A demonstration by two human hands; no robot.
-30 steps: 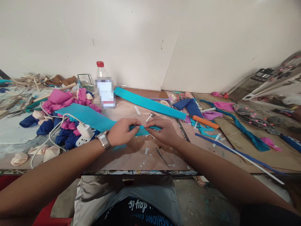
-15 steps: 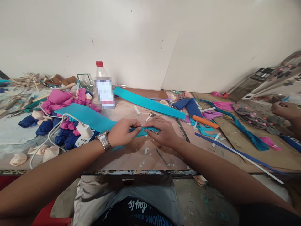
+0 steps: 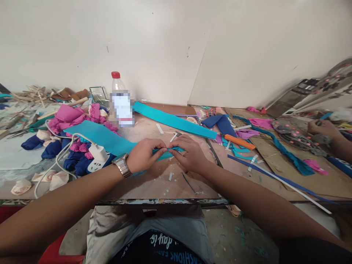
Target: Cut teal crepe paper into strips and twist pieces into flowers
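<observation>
Between both hands (image 3: 166,150), pinched closed on it, turquoise strip (image 3: 166,156) runs left to right, nearly level

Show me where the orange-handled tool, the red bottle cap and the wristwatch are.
Orange-handled tool (image 3: 239,142): head view, on its handle.
Red bottle cap (image 3: 116,74): head view, its side.
Wristwatch (image 3: 124,167): head view, its band.

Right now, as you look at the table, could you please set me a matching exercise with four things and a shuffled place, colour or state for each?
1. Left hand
2. Cap
3. Charger
4. Watch

A. White, with a cable
B. Worn on the left wrist
C. Pinching a blue strip
D. Red, on a bottle

Pairs: 1-C, 2-D, 3-A, 4-B
</observation>
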